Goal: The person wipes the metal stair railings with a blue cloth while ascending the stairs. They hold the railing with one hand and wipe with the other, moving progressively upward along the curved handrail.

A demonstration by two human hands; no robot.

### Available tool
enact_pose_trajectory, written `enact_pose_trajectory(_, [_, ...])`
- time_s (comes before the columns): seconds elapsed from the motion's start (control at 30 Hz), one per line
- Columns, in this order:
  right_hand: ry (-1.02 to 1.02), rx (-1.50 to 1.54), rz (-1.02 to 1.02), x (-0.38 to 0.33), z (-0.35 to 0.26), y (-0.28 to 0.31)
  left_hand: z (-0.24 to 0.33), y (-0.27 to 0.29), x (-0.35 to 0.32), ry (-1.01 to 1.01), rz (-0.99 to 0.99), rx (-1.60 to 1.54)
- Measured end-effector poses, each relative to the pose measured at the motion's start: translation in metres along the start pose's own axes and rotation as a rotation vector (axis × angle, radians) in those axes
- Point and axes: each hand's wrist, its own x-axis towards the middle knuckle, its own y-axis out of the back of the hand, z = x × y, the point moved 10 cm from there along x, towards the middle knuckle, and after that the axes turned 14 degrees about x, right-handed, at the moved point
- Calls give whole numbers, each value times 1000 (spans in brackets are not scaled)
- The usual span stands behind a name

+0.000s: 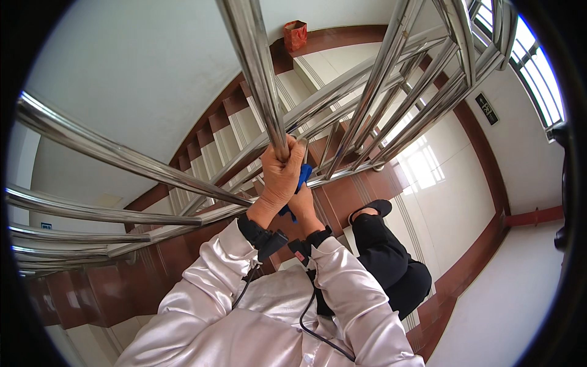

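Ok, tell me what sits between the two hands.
Head view: a blue cloth, pressed between the left hand on the steel bar and the right hand.

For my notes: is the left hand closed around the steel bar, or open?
Closed: the left hand wraps its fingers around the steel bar.

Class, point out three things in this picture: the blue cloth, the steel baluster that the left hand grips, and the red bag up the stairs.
blue cloth [304, 174], head view, upper fold
steel baluster [257, 67], head view, mid shaft
red bag [295, 35], head view, front face
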Motion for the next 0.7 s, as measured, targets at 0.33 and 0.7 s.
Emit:
enact_pose_trajectory(0.33, [-47,405,-242,1,-57,-3,16,15,-11,35,-154,207])
enact_pose_trajectory(0.7, [728,284,-158,-100,-333,50,34,70,-13,11,125,-88])
